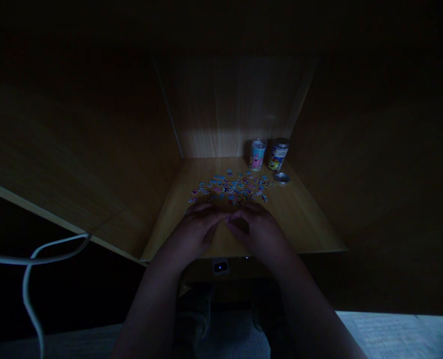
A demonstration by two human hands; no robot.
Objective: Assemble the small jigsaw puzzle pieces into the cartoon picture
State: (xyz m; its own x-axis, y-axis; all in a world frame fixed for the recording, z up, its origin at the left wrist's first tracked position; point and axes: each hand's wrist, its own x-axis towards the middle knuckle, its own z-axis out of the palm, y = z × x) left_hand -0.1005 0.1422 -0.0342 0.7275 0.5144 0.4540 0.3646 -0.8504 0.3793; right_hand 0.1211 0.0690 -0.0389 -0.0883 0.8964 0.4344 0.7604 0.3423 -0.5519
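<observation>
Holds left hand [201,219] and right hand [258,223] together at fingertips, apparently pinching small purplish piece [227,219] between both; can't tell its long axis, too dark; shows loose puzzle pieces [233,185] on wooden surface [300,214] just beyond knuckles, straight ahead, spread wider sideways than deep, about equally near either hand

There are two hands [198,224], two cartoon-printed canisters [257,157], one loose lid [282,178] and dozens of jigsaw pieces [238,185], too small to count.
</observation>
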